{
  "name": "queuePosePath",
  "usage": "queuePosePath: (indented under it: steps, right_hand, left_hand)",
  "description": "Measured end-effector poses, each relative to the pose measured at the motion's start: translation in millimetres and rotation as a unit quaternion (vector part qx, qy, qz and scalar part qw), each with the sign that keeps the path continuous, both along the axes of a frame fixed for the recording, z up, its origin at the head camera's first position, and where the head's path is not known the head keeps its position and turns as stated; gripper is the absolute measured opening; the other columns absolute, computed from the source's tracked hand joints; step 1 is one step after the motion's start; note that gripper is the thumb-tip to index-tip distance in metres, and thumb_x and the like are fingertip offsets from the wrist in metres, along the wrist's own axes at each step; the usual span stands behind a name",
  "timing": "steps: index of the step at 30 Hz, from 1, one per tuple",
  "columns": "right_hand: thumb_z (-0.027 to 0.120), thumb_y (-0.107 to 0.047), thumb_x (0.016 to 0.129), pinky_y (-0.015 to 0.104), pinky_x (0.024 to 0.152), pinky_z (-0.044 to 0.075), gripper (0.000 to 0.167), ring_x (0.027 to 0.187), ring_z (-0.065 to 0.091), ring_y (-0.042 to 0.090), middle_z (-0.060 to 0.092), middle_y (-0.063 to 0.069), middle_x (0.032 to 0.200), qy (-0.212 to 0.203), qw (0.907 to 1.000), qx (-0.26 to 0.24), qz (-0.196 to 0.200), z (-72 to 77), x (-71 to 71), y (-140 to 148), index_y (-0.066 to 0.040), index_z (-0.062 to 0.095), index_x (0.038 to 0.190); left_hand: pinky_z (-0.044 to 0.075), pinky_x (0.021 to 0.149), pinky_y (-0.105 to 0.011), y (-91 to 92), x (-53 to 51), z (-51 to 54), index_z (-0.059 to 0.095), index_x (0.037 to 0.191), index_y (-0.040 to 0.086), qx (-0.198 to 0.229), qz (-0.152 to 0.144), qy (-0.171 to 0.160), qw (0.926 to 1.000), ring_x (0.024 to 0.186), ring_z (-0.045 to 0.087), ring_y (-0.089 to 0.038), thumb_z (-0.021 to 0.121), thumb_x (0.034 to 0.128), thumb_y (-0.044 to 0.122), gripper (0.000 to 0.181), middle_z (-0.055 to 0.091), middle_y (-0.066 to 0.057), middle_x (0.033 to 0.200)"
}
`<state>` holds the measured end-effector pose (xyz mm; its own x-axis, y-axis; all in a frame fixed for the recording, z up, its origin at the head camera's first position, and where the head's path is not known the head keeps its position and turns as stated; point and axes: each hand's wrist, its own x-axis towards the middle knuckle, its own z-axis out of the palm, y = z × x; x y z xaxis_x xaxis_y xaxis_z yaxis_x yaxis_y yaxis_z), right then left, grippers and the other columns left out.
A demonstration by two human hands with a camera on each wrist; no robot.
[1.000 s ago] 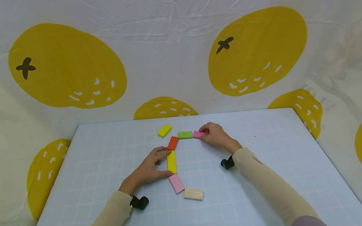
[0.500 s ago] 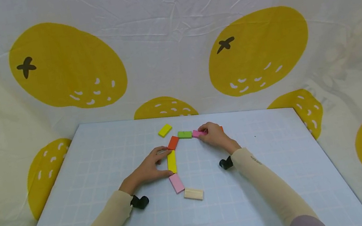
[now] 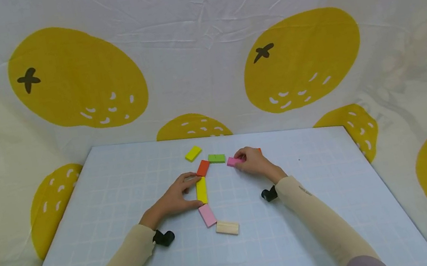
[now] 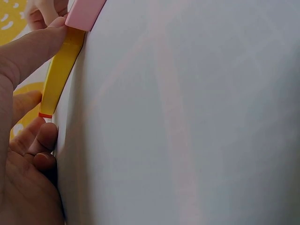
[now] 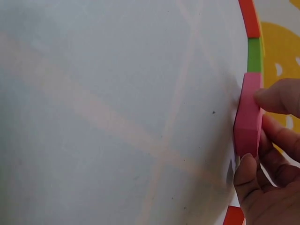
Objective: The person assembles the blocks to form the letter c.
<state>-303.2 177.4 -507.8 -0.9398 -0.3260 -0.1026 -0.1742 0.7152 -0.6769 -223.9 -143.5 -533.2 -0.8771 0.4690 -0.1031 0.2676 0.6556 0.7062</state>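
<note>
There are eight blocks (image 3: 207, 215), two hands (image 3: 253, 161) and two wrist cameras (image 3: 165, 238).

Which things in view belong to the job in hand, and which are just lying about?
In use, it seems:
dark pink block, in the right hand
near yellow block, between the left hand's thumb and fingers
green block, left red block, light pink block, wooden block, in one line

Apparently lying about:
far yellow block, apart
right red block, partly hidden
</note>
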Motion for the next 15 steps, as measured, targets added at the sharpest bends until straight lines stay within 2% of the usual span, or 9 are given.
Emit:
queuePosePath:
  steps: [8,15]
  right_hand:
    - [0.071,-0.021,0.094,0.034,0.086,0.049,0.028,0.098,0.055,0.023,0.066,0.008,0.107,-0.003,0.9998,0.014,0.012,-0.5,3.9,-0.5,-0.007,0.071,0.118]
    - [0.073,-0.022,0.094,0.035,0.088,0.051,0.037,0.1,0.056,0.023,0.066,0.008,0.112,0.008,0.9996,0.013,0.025,-1.7,3.9,-1.3,-0.006,0.068,0.128]
  left_hand:
    - [0.049,0.104,-0.042,-0.1,-1.1,-2.3,0.048,0.155,0.03,-0.008,0.001,0.002,1.0,0.121,0.053,-0.023,0.082,0.0848,0.05,0.08,0.034,-0.002,0.163]
    - [0.05,0.104,-0.042,0.3,-1.3,-1.6,0.049,0.154,0.03,-0.008,0.001,0.003,1.0,0.121,0.052,-0.023,0.082,0.0843,0.05,0.08,0.034,-0.002,0.163]
